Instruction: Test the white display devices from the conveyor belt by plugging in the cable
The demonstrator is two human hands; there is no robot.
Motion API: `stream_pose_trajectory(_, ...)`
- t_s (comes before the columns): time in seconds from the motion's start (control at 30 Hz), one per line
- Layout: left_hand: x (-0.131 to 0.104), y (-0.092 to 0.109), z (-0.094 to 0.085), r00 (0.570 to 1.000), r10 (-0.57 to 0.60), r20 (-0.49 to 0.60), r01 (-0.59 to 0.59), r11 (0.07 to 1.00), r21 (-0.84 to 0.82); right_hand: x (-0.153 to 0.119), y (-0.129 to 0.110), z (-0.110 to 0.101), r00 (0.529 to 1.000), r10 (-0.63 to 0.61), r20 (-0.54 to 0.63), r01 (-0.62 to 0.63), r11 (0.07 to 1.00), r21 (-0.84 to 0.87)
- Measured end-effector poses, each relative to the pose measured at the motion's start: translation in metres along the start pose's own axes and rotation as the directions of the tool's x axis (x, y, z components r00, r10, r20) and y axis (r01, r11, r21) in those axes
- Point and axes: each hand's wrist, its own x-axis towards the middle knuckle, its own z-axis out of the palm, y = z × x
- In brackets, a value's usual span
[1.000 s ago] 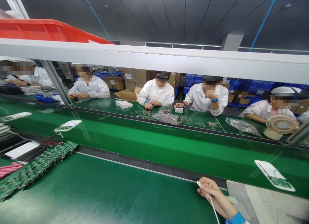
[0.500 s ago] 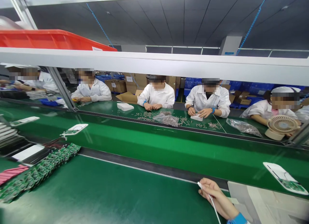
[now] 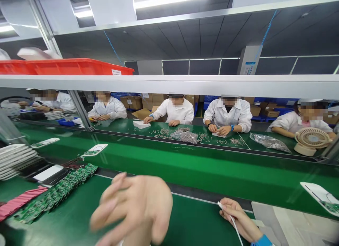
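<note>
left hand (image 3: 139,205) | entered view (motion-blurred) above green bench (image 3: 201,221) | rightmost white panel (image 3: 317,195) shifted right

There were three white panels (image 3: 95,149) on the green belt (image 3: 201,173), the person's two hands (image 3: 135,207), one white cable (image 3: 235,227), one beige fan (image 3: 312,137), one blue tray (image 3: 64,123) and two coiled blue cords (image 3: 269,27).

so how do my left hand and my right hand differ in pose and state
The left hand is open with its fingers spread; the right hand is closed around a white cable. The left hand looks blurred, while the right hand is fairly sharp. The left hand looms larger in view than the right hand. Both are bare.
</note>
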Motion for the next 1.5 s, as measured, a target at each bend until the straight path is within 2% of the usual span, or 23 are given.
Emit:
stream_pose_trajectory(0.03, 0.007, 0.000, 0.014, 0.964, 0.077, -0.255, -0.097, 0.993, -0.067, 0.000, 0.000, 0.000, 1.000, -0.003, 0.009, 0.003, 1.000, -0.002)
stream_pose_trajectory(0.07, 0.012, -0.001, 0.026, 0.906, 0.153, -0.394, -0.221, 0.966, -0.133, 0.000, 0.000, 0.000, 1.000, -0.006, 0.018, 0.006, 1.000, -0.003)
stream_pose_trajectory(0.1, 0.016, -0.002, 0.036, 0.879, 0.240, -0.411, -0.336, 0.925, -0.177, 0.000, 0.000, 0.000, 1.000, -0.009, 0.024, 0.009, 1.000, -0.001)
stream_pose_trajectory(0.13, 0.019, -0.002, 0.044, 0.893, 0.327, -0.309, -0.401, 0.890, -0.216, 0.000, 0.000, -0.001, 1.000, -0.009, 0.028, 0.009, 1.000, 0.001)
stream_pose_trajectory(0.17, 0.020, -0.003, 0.050, 0.913, 0.397, -0.090, -0.407, 0.880, -0.244, 0.001, 0.000, -0.002, 1.000, -0.009, 0.030, 0.009, 1.000, 0.001)
stream_pose_trajectory(0.2, 0.018, -0.005, 0.056, 0.883, 0.419, 0.210, -0.370, 0.898, -0.238, 0.001, 0.000, -0.002, 1.000, -0.005, 0.028, 0.005, 1.000, 0.001)
stream_pose_trajectory(0.23, 0.015, -0.007, 0.061, 0.778, 0.373, 0.506, -0.316, 0.928, -0.198, 0.001, 0.000, -0.003, 1.000, -0.002, 0.024, 0.002, 1.000, 0.000)
stream_pose_trajectory(0.27, 0.011, -0.009, 0.067, 0.619, 0.283, 0.732, -0.267, 0.953, -0.143, 0.001, 0.000, -0.003, 1.000, 0.000, 0.021, 0.000, 1.000, -0.003)
stream_pose_trajectory(0.3, 0.005, -0.012, 0.074, 0.447, 0.202, 0.871, -0.241, 0.965, -0.100, 0.001, 0.000, -0.004, 1.000, 0.000, 0.019, 0.000, 1.000, -0.007)
stream_pose_trajectory(0.33, -0.002, -0.016, 0.081, 0.293, 0.141, 0.946, -0.228, 0.971, -0.074, 0.001, 0.001, -0.004, 1.000, -0.001, 0.018, 0.001, 1.000, -0.010)
stream_pose_trajectory(0.37, -0.009, -0.020, 0.088, 0.175, 0.100, 0.979, -0.220, 0.974, -0.060, 0.001, 0.001, -0.004, 1.000, -0.002, 0.017, 0.002, 1.000, -0.011)
stream_pose_trajectory(0.4, -0.016, -0.024, 0.096, 0.092, 0.070, 0.993, -0.214, 0.976, -0.049, 0.001, 0.001, -0.004, 1.000, -0.002, 0.015, 0.002, 1.000, -0.009)
stream_pose_trajectory(0.5, -0.032, -0.035, 0.113, -0.104, -0.039, 0.994, -0.219, 0.976, 0.015, 0.002, 0.002, -0.003, 1.000, 0.001, 0.006, -0.001, 1.000, 0.002)
stream_pose_trajectory(0.57, -0.038, -0.039, 0.120, -0.217, -0.102, 0.971, -0.236, 0.971, 0.049, 0.002, 0.001, -0.002, 1.000, -0.001, 0.006, 0.001, 1.000, 0.007)
stream_pose_trajectory(0.6, -0.040, -0.040, 0.123, -0.258, -0.120, 0.959, -0.243, 0.968, 0.056, 0.002, 0.001, -0.001, 1.000, -0.001, 0.009, 0.001, 1.000, 0.008)
stream_pose_trajectory(0.67, -0.042, -0.042, 0.127, -0.308, -0.141, 0.941, -0.252, 0.966, 0.062, 0.002, 0.000, -0.001, 1.000, 0.001, 0.014, -0.001, 1.000, 0.006)
stream_pose_trajectory(0.73, -0.044, -0.045, 0.131, -0.336, -0.151, 0.930, -0.258, 0.964, 0.064, 0.002, -0.001, -0.001, 1.000, 0.008, 0.014, -0.008, 1.000, 0.002)
stream_pose_trajectory(0.9, -0.050, -0.052, 0.141, -0.365, -0.160, 0.917, -0.273, 0.960, 0.059, 0.001, -0.002, -0.003, 1.000, 0.012, 0.016, -0.012, 1.000, -0.008)
stream_pose_trajectory(1.03, -0.052, -0.055, 0.142, -0.383, -0.152, 0.911, -0.265, 0.963, 0.049, 0.000, -0.001, -0.002, 0.999, 0.035, -0.029, -0.035, 0.999, -0.017)
stream_pose_trajectory(1.2, -0.051, -0.055, 0.139, -0.388, -0.144, 0.910, -0.247, 0.968, 0.048, 0.004, 0.003, -0.005, 0.997, 0.061, -0.046, -0.062, 0.998, -0.020)
stream_pose_trajectory(1.37, -0.054, -0.047, 0.138, -0.357, -0.165, 0.920, -0.258, 0.963, 0.073, 0.002, 0.002, -0.002, 0.996, 0.065, -0.062, -0.066, 0.998, -0.024)
stream_pose_trajectory(1.5, -0.050, -0.040, 0.134, -0.351, -0.105, 0.931, -0.218, 0.976, 0.027, -0.001, -0.002, 0.004, 0.996, 0.060, -0.072, -0.063, 0.998, -0.031)
